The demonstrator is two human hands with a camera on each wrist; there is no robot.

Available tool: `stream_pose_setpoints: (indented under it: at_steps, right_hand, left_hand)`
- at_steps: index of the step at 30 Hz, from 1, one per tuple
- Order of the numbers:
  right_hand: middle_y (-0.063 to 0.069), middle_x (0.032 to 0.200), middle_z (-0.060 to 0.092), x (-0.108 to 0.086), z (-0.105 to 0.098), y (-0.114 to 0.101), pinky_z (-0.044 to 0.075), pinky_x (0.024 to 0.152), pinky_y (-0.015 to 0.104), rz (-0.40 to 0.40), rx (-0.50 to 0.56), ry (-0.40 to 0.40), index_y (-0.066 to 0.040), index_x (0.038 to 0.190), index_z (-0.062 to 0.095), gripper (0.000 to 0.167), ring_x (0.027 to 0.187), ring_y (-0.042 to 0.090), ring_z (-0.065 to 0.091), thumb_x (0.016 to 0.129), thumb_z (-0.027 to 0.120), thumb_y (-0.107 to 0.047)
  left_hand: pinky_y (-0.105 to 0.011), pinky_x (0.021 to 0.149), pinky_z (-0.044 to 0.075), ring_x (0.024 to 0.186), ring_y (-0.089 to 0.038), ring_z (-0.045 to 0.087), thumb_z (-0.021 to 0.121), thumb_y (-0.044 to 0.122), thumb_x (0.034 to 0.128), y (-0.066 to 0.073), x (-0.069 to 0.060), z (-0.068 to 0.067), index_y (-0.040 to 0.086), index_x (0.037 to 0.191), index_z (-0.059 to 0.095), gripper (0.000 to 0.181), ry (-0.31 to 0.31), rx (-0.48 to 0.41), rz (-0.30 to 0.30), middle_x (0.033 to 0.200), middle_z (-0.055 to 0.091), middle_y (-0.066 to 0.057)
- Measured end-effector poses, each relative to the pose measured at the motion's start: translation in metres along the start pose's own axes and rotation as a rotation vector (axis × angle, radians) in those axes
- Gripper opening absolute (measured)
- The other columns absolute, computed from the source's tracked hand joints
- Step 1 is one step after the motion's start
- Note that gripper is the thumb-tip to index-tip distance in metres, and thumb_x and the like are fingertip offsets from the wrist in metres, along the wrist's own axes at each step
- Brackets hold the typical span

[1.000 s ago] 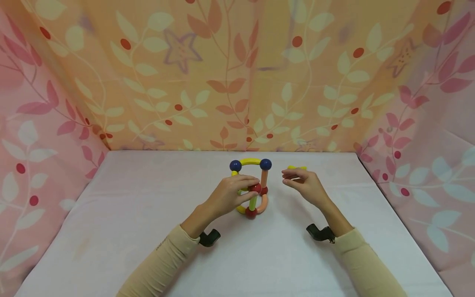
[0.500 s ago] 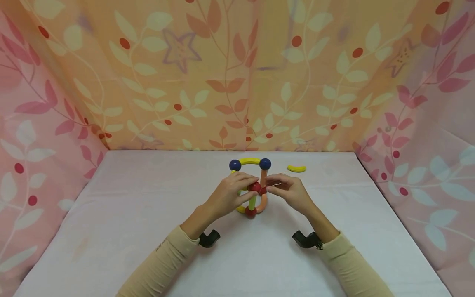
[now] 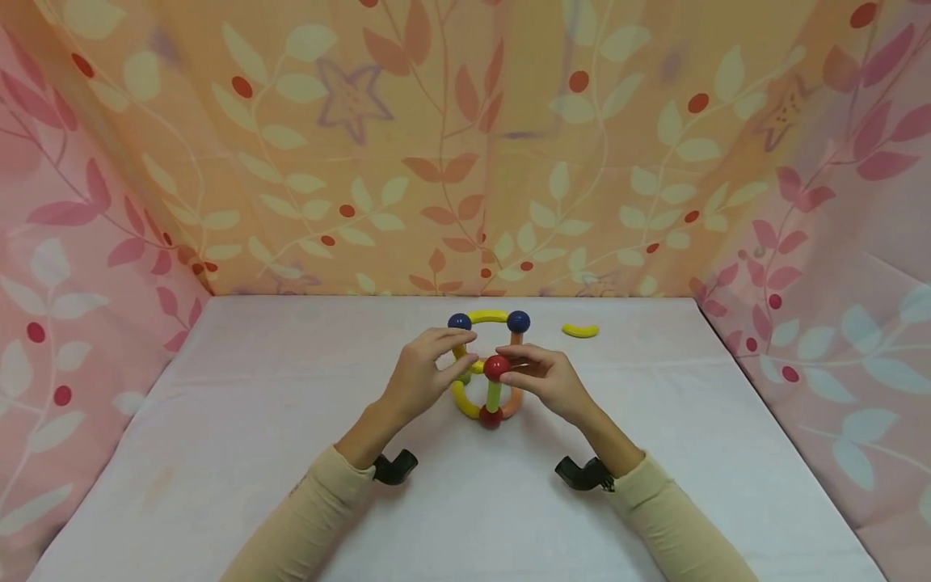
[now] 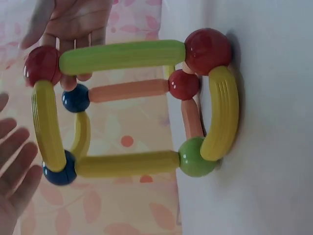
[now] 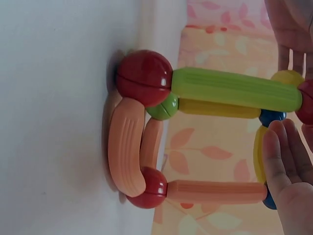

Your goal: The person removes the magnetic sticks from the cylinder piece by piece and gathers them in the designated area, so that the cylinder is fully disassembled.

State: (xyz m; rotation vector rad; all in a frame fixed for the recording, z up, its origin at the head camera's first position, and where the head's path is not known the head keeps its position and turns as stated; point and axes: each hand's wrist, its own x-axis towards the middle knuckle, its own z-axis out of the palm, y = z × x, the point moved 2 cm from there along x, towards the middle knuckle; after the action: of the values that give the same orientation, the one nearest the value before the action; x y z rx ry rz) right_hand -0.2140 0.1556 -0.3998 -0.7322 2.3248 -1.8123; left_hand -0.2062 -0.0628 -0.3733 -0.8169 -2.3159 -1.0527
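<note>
A frame of toy building sticks and balls stands upright on the white table. Its upper front red ball point(image 3: 497, 369) sits on an upright green stick point(image 3: 494, 396), above a lower red ball point(image 3: 490, 416). My right hand point(image 3: 550, 377) pinches that upper red ball between thumb and fingers. My left hand point(image 3: 422, 373) is beside the frame's left side with fingers extended, holding nothing; the left wrist view shows its fingers apart from the blue ball point(image 4: 59, 167). A curved yellow stick point(image 4: 47, 126) joins the blue and upper red balls. At the back, another curved yellow stick point(image 3: 487, 316) spans two blue balls.
A loose curved yellow stick point(image 3: 580, 331) lies on the white table point(image 3: 291, 388) at the back right. Patterned cloth point(image 3: 436, 162) hangs behind and along both sides. A dark wrist-worn piece point(image 3: 582, 474) hangs under the right wrist, another point(image 3: 395, 467) under the left.
My right hand has moved left from near the loose yellow stick to the upper red ball. My left hand has let go of that ball and drawn back left.
</note>
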Motion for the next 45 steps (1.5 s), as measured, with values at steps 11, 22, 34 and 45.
stream_pose_setpoints:
  at_steps: [11, 22, 34, 45]
  right_hand:
    - [0.023, 0.127, 0.063, 0.001, 0.01, -0.003, 0.054, 0.089, 0.021, 0.013, 0.033, 0.009, 0.002, 0.131, 0.058, 0.047, 0.099, 0.009, 0.068, 0.088, 0.072, -0.014]
    - [0.025, 0.125, 0.063, 0.0, 0.012, -0.002, 0.054, 0.09, 0.02, 0.001, 0.058, 0.013, 0.002, 0.127, 0.06, 0.044, 0.099, 0.007, 0.067, 0.088, 0.072, -0.012]
    - [0.025, 0.126, 0.063, 0.001, 0.012, -0.001, 0.053, 0.091, 0.02, -0.012, 0.053, 0.007, 0.005, 0.129, 0.058, 0.046, 0.101, 0.007, 0.067, 0.088, 0.071, -0.011]
    - [0.022, 0.125, 0.064, 0.0, 0.01, 0.0, 0.054, 0.091, 0.021, 0.002, 0.026, 0.02, 0.0, 0.128, 0.061, 0.044, 0.104, 0.017, 0.067, 0.088, 0.072, -0.016]
  left_hand:
    - [-0.03, 0.083, 0.059, 0.097, -0.024, 0.068, 0.067, 0.027, 0.0927, -0.028, -0.012, -0.003, 0.004, 0.117, 0.069, 0.034, 0.043, -0.443, -0.645, 0.113, 0.071, -0.01]
    - [-0.032, 0.085, 0.058, 0.111, -0.03, 0.066, 0.061, 0.033, 0.096, -0.028, -0.017, 0.008, 0.006, 0.126, 0.062, 0.041, -0.114, -0.837, -1.048, 0.12, 0.069, -0.014]
    - [-0.028, 0.083, 0.058, 0.094, -0.019, 0.071, 0.063, 0.026, 0.0954, -0.016, -0.014, 0.023, 0.002, 0.119, 0.066, 0.034, -0.032, -1.012, -1.098, 0.11, 0.07, -0.012]
    - [-0.024, 0.081, 0.057, 0.093, -0.019, 0.073, 0.063, 0.02, 0.0953, -0.016, -0.011, 0.026, -0.002, 0.125, 0.062, 0.037, 0.012, -1.048, -1.133, 0.112, 0.069, -0.015]
